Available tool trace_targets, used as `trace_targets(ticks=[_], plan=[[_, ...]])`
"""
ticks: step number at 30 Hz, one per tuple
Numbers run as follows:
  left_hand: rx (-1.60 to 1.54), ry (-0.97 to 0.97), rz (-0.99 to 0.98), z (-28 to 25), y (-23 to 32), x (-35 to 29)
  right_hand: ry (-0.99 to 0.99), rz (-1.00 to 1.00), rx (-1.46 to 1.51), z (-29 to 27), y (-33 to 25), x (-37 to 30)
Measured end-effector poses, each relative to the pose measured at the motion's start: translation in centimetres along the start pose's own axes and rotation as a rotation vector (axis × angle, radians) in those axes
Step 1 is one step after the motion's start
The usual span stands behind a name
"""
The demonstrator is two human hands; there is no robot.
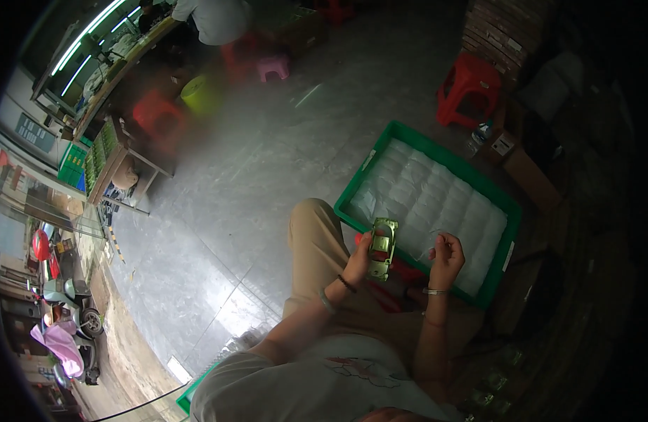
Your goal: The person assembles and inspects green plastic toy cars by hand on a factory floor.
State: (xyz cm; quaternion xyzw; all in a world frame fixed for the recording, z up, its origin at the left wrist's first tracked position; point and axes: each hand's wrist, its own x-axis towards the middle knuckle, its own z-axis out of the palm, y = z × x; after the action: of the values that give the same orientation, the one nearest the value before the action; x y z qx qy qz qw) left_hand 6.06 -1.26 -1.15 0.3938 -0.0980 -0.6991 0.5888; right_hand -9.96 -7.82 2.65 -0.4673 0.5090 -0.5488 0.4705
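My left hand (358, 264) is closed on the edge of a yellowish-green frame-like part (383, 246), long and flat with cut-outs, held up in front of my lap. My right hand (447, 259) is raised to its right with fingers pinched together. A thin, pale, curved strand or film edge shows by those fingertips, too fine to name. Behind both hands stands a green plastic crate (424, 139), tilted in view, lined with rows of white, translucent wrapped packets (426, 197). The two hands are apart.
A red stool (469, 90) and cardboard boxes (524, 172) stand beyond the crate on the right. Far left are a workbench (127, 63), a rack of green trays (102, 158), a yellow-green bin (196, 96) and a pink stool (273, 68). Another person (211, 20) sits at the back.
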Motion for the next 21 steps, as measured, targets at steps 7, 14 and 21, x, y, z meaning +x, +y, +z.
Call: trace_targets(ticks=[7, 14, 21], plan=[[0.221, -0.008, 0.156, 1.9, 1.7, -1.4, -0.156, -0.493, -0.336, 3.4, -4.7, -1.2], [0.339, 0.034, 0.227, 1.8, 0.8, -1.5, -0.192, -0.739, -0.559, 3.6, -4.3, -1.6], [0.4, 0.035, 0.236, 2.1, 0.8, -1.9, -0.384, -0.735, -0.65, 3.6, -4.1, -0.9]])
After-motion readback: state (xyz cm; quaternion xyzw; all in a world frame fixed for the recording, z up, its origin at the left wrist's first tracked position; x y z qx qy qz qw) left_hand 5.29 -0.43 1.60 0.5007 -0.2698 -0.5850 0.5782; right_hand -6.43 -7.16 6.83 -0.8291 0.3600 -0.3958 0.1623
